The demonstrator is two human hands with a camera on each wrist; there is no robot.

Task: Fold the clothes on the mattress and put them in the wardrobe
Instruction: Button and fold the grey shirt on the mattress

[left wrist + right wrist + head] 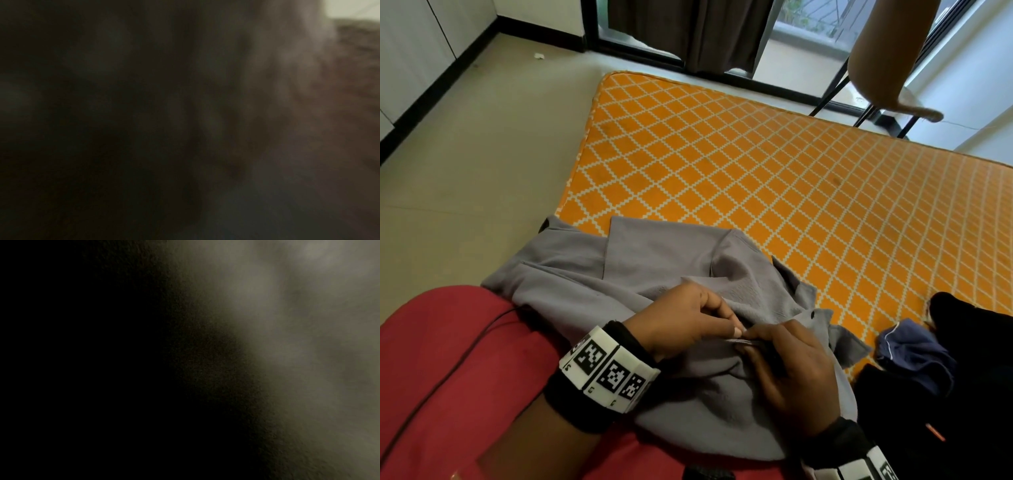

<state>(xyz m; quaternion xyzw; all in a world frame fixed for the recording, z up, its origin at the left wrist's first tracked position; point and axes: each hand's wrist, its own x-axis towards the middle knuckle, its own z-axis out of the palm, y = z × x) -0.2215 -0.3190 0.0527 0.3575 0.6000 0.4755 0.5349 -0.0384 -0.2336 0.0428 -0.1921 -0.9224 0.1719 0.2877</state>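
A grey button shirt (654, 270) lies crumpled across my lap and the near corner of the orange patterned mattress (756, 164). My left hand (688, 318) pinches a fold of the shirt near its front edge, thumb and fingers curled. Right beside it, my right hand (787, 370) grips the same edge of the shirt, fingers curled round the cloth. The two hands nearly touch. Both wrist views are dark and blurred and show only cloth up close.
Dark clothes (945, 377), black and navy, are piled on the mattress at the right. A chair (887, 68) stands beyond the mattress's far edge, by a window with dark curtains (695, 31). Bare floor (482, 137) lies to the left, with white cabinet doors (410, 51) along it.
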